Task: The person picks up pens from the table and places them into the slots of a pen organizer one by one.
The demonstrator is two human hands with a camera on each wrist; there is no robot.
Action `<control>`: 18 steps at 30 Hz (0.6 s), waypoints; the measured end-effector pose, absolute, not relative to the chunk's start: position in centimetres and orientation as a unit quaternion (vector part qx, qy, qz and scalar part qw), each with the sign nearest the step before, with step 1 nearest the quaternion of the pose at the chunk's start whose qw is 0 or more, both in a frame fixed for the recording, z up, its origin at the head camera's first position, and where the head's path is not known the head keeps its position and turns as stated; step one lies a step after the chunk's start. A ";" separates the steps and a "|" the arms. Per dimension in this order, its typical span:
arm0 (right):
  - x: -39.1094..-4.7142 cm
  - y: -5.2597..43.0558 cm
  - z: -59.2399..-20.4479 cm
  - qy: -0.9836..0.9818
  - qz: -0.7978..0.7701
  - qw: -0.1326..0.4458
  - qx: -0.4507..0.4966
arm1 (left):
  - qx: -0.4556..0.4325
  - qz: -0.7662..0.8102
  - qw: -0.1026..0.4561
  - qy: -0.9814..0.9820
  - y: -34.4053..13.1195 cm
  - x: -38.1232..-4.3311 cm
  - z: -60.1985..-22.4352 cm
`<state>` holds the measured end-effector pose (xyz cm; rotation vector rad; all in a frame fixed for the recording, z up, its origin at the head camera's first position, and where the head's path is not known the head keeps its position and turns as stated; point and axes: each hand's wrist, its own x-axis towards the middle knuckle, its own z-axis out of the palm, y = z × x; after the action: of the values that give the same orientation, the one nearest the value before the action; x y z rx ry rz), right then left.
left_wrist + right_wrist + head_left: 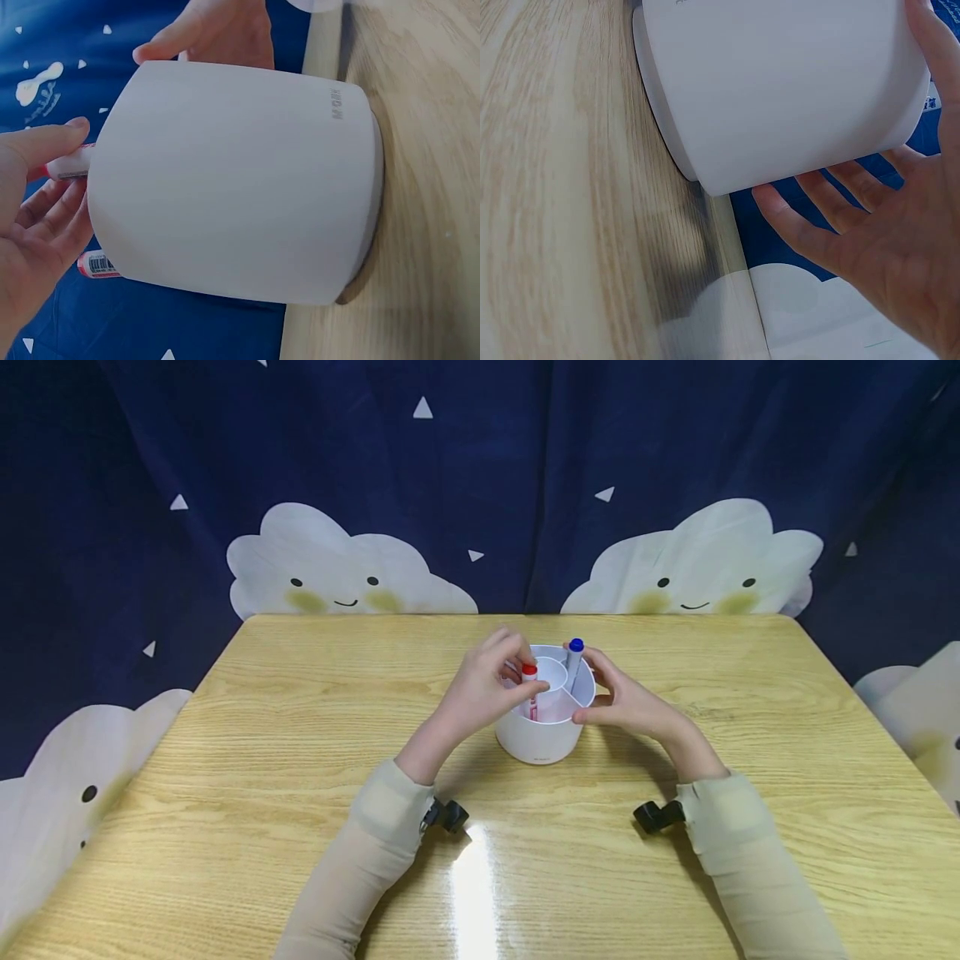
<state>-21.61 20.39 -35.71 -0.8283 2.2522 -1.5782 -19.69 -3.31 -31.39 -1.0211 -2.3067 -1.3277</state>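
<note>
A round white pen holder (538,745) with inner dividers stands on the wooden table. My left hand (491,681) pinches a red-capped marker (529,672) by its upper part, its lower end inside the holder's front section. My right hand (630,697) grips the holder's right side, thumb at the front rim and fingers spread around the far side. Toward the back right of the holder a blue-capped marker (575,658) stands upright. The left wrist view also shows another red-ended marker (97,264) sticking out past the rim, below the left hand.
The wooden table (300,735) reaches back to a dark blue curtain (487,460) printed with white clouds and triangles. Each wrist carries a small black camera, the left one (447,816) and the right one (658,817) both close above the tabletop.
</note>
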 end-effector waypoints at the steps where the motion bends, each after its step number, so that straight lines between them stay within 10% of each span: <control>1: -21.6 20.4 -35.7 0.778 -0.544 0.134 -0.285 | -0.358 -0.455 0.146 -0.802 -3.3 -19.7 -31.5; 18: -21.5 21.9 -34.8 0.783 -0.531 0.121 -0.302 | -0.319 -0.464 0.123 -0.817 -6.0 -20.2 -31.6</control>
<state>-21.49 21.95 -34.78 -0.8806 2.2855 -1.5511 -20.22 -6.04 -31.61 -0.9304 -2.3843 -1.3537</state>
